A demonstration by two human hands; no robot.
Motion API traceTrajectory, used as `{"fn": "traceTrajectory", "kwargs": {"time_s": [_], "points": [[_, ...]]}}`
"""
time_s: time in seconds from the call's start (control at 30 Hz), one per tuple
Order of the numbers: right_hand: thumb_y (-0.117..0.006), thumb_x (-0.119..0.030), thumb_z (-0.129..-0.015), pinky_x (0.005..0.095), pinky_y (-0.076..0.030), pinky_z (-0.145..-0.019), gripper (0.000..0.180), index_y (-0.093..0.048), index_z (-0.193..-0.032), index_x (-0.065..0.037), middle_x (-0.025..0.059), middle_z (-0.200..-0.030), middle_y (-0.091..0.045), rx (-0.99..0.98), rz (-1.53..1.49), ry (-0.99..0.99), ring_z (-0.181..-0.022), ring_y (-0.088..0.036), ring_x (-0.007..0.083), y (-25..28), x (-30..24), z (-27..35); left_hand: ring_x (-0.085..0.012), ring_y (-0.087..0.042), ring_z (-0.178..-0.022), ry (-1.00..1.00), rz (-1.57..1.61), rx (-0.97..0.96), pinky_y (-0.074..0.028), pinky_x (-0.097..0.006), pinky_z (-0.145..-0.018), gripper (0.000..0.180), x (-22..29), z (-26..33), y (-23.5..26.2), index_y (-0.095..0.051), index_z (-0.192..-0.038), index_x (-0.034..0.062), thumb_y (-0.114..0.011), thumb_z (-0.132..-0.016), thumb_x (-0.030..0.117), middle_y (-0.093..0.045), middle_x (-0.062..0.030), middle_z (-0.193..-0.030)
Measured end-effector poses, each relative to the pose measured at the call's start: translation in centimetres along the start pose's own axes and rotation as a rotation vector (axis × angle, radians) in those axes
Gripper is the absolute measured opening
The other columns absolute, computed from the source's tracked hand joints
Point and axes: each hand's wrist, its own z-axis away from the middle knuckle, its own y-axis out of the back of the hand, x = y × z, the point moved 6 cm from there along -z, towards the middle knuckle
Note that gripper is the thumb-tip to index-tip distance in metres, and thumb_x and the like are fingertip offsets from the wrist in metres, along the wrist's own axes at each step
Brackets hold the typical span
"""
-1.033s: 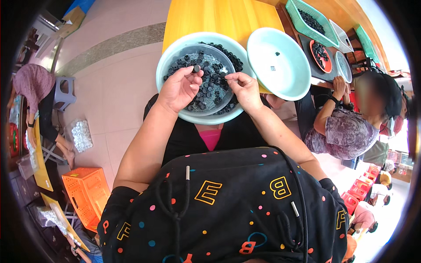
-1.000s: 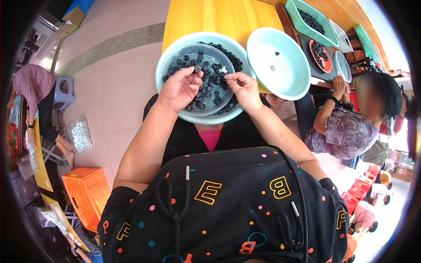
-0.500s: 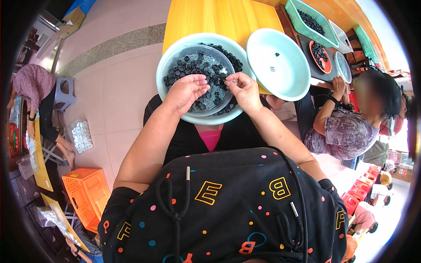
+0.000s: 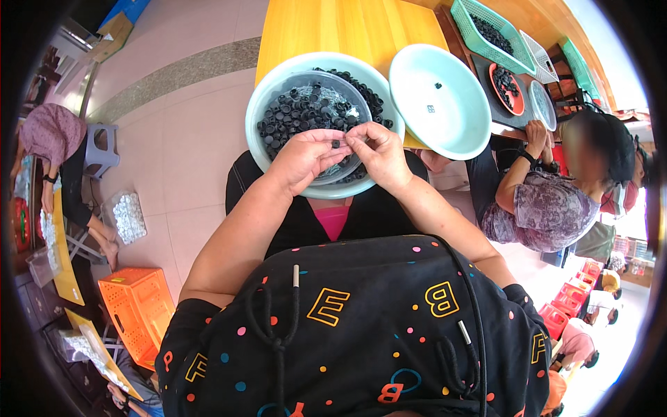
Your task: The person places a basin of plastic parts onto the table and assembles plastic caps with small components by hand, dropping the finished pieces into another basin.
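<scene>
My left hand is over the near edge of a clear grey bowl, its fingers curled around a small black cap. Meeting it at the fingertips, my right hand is closed in a pinch. What the right fingers hold is too small to make out. Inside the bowl lie many black caps and a tangle of thin, clear pieces. The bowl sits in a larger pale green basin, where more black caps lie along the right side.
A second pale green basin with one small black piece stands to the right on the yellow table. Farther right are a green basket and an orange dish of black pieces. A co-worker sits at the right; an orange crate is at left.
My hands have come together and drawn slightly nearer to me. A black cap now shows at the left fingers, and more of the caps in the bowl are uncovered.
</scene>
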Motion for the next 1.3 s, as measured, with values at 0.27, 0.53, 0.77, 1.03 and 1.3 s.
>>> {"fn": "traceTrajectory", "kwargs": {"time_s": [0.27,0.53,0.77,1.03,1.3], "points": [[-0.065,-0.003,-0.086,0.0268,-0.049,-0.067,0.004,-0.065,-0.089,-0.002,0.0079,-0.085,-0.063,-0.015,0.077,0.056,-0.075,-0.061,0.0152,-0.2,-1.1,0.2,-0.0205,-0.060,-0.110,-0.009,-0.119,0.071,-0.050,-0.029,-0.094,0.033,0.0,0.4,-0.3,-0.052,-0.125,-0.0057,-0.049,-0.094,0.003,-0.060,-0.0151,-0.120],[-0.065,-0.001,-0.083,0.0293,-0.049,-0.065,0.003,-0.064,-0.086,-0.002,0.0090,-0.080,-0.062,0.003,0.203,0.146,-0.072,-0.061,0.0194,-0.2,-2.7,0.3,-0.0167,-0.063,-0.099,-0.098,-0.285,0.109,-0.050,-0.027,-0.089,0.028,0.5,0.3,-0.2,-0.059,-0.119,-0.0037,-0.051,-0.092,0.002,-0.064,-0.0121,-0.112],[-0.065,0.000,-0.081,0.0327,-0.049,-0.064,0.002,-0.064,-0.083,-0.001,0.0112,-0.077,-0.060,-0.015,0.374,0.313,-0.070,-0.061,0.0255,-0.4,-4.7,0.5,-0.0101,-0.060,-0.091,-0.240,-0.610,0.129,-0.048,-0.025,-0.083,0.027,0.9,0.3,-0.3,-0.062,-0.114,-0.0034,-0.052,-0.089,-0.001,-0.067,-0.0084,-0.104],[-0.065,0.000,-0.081,0.0328,-0.050,-0.062,0.002,-0.065,-0.083,0.000,0.0118,-0.077,-0.062,-0.029,0.323,0.248,-0.069,-0.062,0.0253,-0.6,-4.5,0.5,-0.0136,-0.063,-0.092,-0.226,-0.458,0.107,-0.049,-0.026,-0.083,0.029,0.6,0.1,-0.6,-0.062,-0.116,-0.0030,-0.054,-0.088,-0.001,-0.068,-0.0105,-0.105],[-0.066,-0.001,-0.081,0.0321,-0.051,-0.064,0.009,-0.069,-0.089,-0.001,0.0116,-0.078,-0.064,-0.025,0.275,0.256,-0.071,-0.064,0.0251,-0.4,-4.5,-0.1,-0.0137,-0.061,-0.099,-0.219,-0.459,0.115,-0.049,-0.026,-0.088,0.034,2.0,0.6,-0.8,-0.058,-0.120,-0.0042,-0.050,-0.087,-0.002,-0.064,-0.0124,-0.112]]}}
